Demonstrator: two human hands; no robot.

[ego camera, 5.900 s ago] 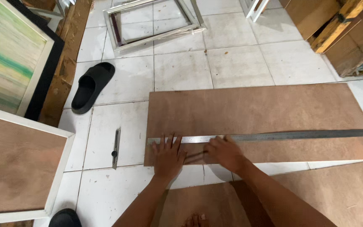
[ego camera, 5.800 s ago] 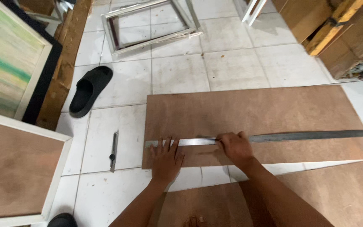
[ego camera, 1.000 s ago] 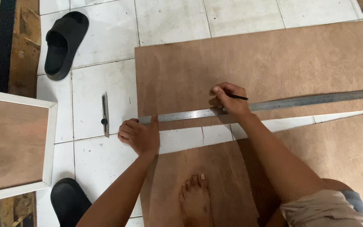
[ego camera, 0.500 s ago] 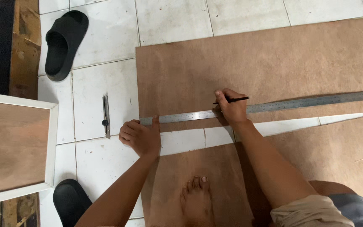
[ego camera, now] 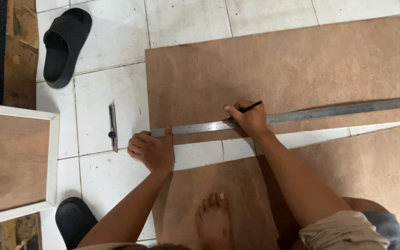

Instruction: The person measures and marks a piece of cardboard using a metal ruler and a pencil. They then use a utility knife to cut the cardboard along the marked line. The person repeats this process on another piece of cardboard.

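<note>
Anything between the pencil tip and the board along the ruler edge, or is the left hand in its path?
Nothing visible. The right hand holds the pencil against the upper edge of the steel ruler, on the brown board. The left hand presses the ruler's left end, apart from the pencil. The utility knife lies on the tiles, off the board.

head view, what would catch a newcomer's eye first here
A long metal ruler lies across a brown board on the tiled floor; the left hand presses its end, and the right hand holds a pencil at its edge. A utility knife lies on the tiles left of the board.
</note>
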